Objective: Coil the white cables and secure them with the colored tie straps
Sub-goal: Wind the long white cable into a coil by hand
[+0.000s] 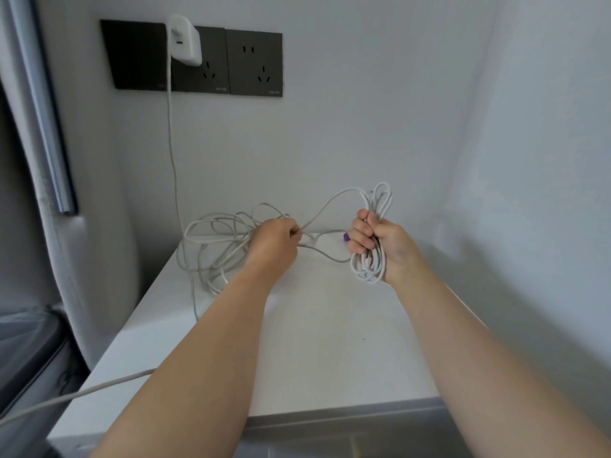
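My right hand (377, 239) is closed around a coil of white cable (372, 267), with loops sticking out above and below the fist. A purple tie strap (346, 237) shows just left of that hand's fingers. My left hand (276, 239) pinches a loose strand of the same white cable (325, 206) that arcs over to the coil. Behind the left hand a tangled heap of white cable (218, 239) lies at the back left of the white tabletop (324, 342).
A white charger (185, 39) is plugged into a black wall socket panel (254, 62), its cord (172, 153) hanging down to the heap. Another white cord (82, 393) runs off the table's left edge. A grey curtain and window frame (43, 127) stand at the left.
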